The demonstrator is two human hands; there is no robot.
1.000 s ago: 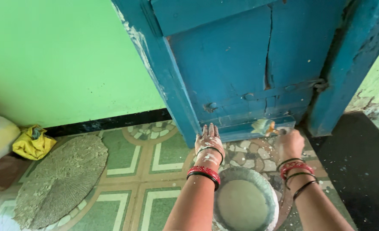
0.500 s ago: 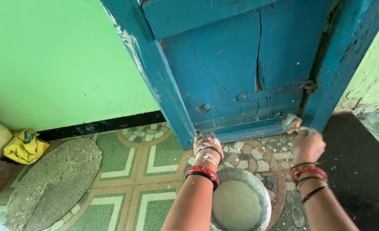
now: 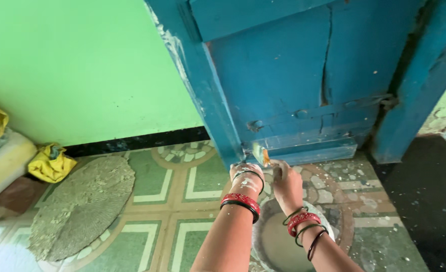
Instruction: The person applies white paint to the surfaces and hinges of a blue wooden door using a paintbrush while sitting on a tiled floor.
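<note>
Paint-spattered fingers of the left hand point(image 3: 246, 174) rest on the tiled floor point(image 3: 157, 201) just at the foot of the blue door point(image 3: 283, 85), by its lower left corner; the hand lies flat and holds nothing, its grip spread against the tiles. Red and black bangles circle the left wrist. The right hand point(image 3: 286, 182) sits just beside the left, its grip pressed together around the handle of a small paintbrush point(image 3: 259, 153). The brush points up and to the left, its pale, paint-loaded bristles touching the bottom edge of the door near the blue door frame point(image 3: 202, 85). The right wrist also carries red and dark bangles.

Below both forearms stands a round metal bowl point(image 3: 268, 242) holding a pale grey liquid; the right forearm crosses over its rim. The tiles around the bowl are speckled with pale splashes. To the left, a round woven mat point(image 3: 82, 206) lies on the floor, well apart from the hands. Further left, a crumpled yellow cloth point(image 3: 50, 163) lies against the green wall point(image 3: 82, 65), near a pale rolled bundle point(image 3: 4, 163). A dark floor surface point(image 3: 424, 201) runs along the right side beyond the door.
</note>
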